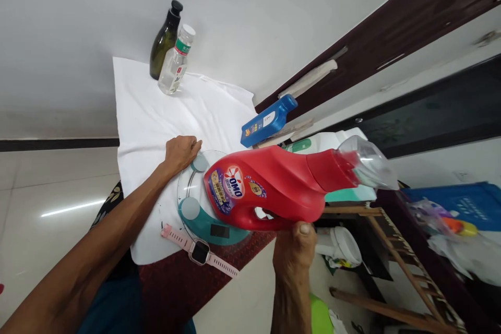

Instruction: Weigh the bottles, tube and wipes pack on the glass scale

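Note:
My right hand (295, 248) grips the handle of a red OMO laundry detergent bottle (270, 177). The bottle is tilted onto its side, its clear cap pointing right and its base over a round glass kitchen scale (190, 209). My left hand (182, 151) is closed in a fist on the white cloth (144, 115), against the scale's far left edge; nothing shows in its fingers. Below the scale lies a pink-strapped smartwatch (200, 252), near the scale's small dark display. The bottle hides the right part of the scale.
Against the wall stand a dark green pump bottle (162, 47) and a clear bottle with a white cap (172, 70). A blue bottle (268, 121) stands at the cloth's right edge. Beyond the red bottle are a white-and-green container (348, 194), a wooden rack (407, 266) and a white bucket (342, 247).

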Demonstrator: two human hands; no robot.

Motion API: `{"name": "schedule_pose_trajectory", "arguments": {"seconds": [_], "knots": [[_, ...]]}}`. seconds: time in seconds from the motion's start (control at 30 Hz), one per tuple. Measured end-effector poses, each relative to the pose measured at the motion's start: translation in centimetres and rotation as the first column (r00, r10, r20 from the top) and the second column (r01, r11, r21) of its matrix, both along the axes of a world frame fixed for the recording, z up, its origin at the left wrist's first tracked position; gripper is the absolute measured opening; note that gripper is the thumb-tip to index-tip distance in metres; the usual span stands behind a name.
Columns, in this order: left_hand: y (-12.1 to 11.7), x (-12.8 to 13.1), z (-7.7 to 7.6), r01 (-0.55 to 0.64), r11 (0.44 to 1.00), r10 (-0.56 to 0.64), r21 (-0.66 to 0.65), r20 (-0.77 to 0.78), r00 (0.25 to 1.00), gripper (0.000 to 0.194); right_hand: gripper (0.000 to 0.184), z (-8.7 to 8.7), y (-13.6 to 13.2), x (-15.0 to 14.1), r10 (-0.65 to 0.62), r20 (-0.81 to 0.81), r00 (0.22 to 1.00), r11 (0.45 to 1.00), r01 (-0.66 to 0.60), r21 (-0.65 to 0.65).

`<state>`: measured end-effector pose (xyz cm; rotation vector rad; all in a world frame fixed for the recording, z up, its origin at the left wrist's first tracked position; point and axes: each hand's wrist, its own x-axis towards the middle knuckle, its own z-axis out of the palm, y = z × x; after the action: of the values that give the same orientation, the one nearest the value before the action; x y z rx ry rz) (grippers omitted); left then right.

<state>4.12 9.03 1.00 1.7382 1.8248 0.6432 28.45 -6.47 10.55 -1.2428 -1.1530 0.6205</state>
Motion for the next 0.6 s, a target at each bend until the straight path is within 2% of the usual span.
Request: {"name": "schedule_pose_trajectory", "arguments": {"seconds": [0.07, 0.13, 0.23, 0.37, 0.47, 0.6], "knots": [[0.0, 0.0, 0.0, 0.003, 1.000, -0.003, -0.001, -0.002, 1.000, 0.043, 0.054, 0.1, -0.3, 0.4, -0.060, 0.012, 0.998, 0.998, 0.059, 0.027], [0.0, 0.0, 0.0, 0.005, 1.000, -0.005, 0.000, -0.007, 1.000, 0.043, 0.054, 0.1, -0.5, 0.0, -0.051, -0.008, 0.999, 0.999, 0.051, 0.006], [0.2, 0.0, -0.1, -0.007, 1.000, 0.007, 0.005, -0.009, 1.000, 0.043, 0.056, -0.1, -0.4, -1.9, -0.027, -0.062, 0.998, 0.999, 0.024, -0.044], [0.2, 0.0, -0.1, -0.030, 1.000, 0.030, 0.007, -0.001, 1.000, 0.044, 0.068, -0.7, 0.7, -3.7, -0.103, -0.159, 0.982, 0.994, 0.108, 0.022], [0.2, 0.0, 0.2, -0.052, 0.999, 0.052, 0.012, -0.008, 0.999, 0.044, 0.070, -0.9, 1.9, -3.2, -0.116, -0.172, 0.978, 0.990, 0.128, 0.059], [0.4, 0.0, 0.3, -0.080, 0.997, 0.080, 0.004, 0.002, 0.997, 0.046, 0.065, 0.1, 3.6, -1.1, -0.141, -0.160, 0.977, 0.978, 0.163, 0.132]]}}
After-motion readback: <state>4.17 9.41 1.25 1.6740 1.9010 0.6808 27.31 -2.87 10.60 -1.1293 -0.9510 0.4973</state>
